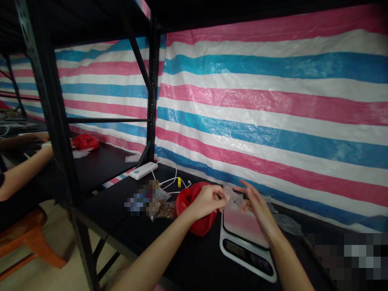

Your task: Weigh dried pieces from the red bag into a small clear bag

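I can't read any brand or label from this head view. The display of the white digital kitchen scale [247,256] is dark and too small to make out, the white power bank [143,170] shows no legible marking, and a pixelated patch covers part of the clear bag of nuts [162,210].

My left hand [206,202] has its fingers [218,194] curled and pressed together, apparently pinching the edge of a small clear plastic bag [233,198]. That bag is held just above the scale, between my hands. My right hand [256,208] is at its far side, with the fingers [247,186] spread and touching it.

A red plastic bag [194,206] lies under my left hand, beside the scale on the black worktop [100,206]. The nuts sit left of it, and a white cable [169,180] trails from the power bank behind them. Crumpled clear film [287,224] lies right of the scale.

A black steel shelf upright [153,89] stands to the left, and beyond it a co-worker's forearm [24,173] reaches toward another red bag [85,141]. A striped tarpaulin [273,105] hangs behind everything.
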A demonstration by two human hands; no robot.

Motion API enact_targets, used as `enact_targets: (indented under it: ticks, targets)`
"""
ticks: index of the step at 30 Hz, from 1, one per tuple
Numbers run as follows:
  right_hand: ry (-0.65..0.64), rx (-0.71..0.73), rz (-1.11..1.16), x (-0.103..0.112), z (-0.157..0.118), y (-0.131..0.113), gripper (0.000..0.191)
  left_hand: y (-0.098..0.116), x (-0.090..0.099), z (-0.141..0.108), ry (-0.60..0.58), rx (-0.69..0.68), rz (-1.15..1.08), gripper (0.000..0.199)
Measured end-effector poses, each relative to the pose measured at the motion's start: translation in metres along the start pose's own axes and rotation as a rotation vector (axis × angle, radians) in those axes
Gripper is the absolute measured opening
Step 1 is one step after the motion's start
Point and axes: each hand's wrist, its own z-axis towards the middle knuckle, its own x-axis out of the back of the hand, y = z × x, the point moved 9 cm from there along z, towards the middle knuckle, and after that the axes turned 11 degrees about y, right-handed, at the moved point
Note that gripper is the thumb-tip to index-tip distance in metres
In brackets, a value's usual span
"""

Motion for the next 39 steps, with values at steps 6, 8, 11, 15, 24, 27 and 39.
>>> enact_targets:
  ticks: [6, 8, 11, 15, 24, 27, 39]
  targets:
    - [0.183, 0.201, -0.096, 0.024, 0.01, -0.009, 0.055, -0.001, -0.008, 0.016, 0.277, -0.214, -0.009, 0.005]
    - [0.219, 0.208, -0.141, 0.03, 0.013, -0.007, 0.054, -0.001, -0.019, 0.014, 0.172, -0.217, -0.106, 0.006]
    - [0.181, 0.146, -0.108, 0.028, 0.013, -0.002, 0.043, -0.001, -0.02, 0.012, 0.129, -0.192, -0.26, 0.006]
    - [0.248, 0.063, 0.033, 0.033, 0.009, 0.001, 0.034, -0.015, -0.007, 0.017, 0.183, -0.069, -0.349, 0.007]
    - [0.374, -0.094, 0.346, 0.045, 0.008, 0.016, 0.034, -0.024, -0.001, 0.024, 0.119, -0.034, -0.333, 0.013]
    - [0.37, -0.01, 0.308, 0.041, 0.005, 0.005, 0.032, -0.027, -0.008, 0.021, 0.055, 0.034, -0.309, 0.028]
    - [0.168, 0.148, 0.059, 0.007, 0.001, -0.007, 0.042, -0.009, -0.009, 0.013, 0.125, -0.214, 0.048, 0.034]
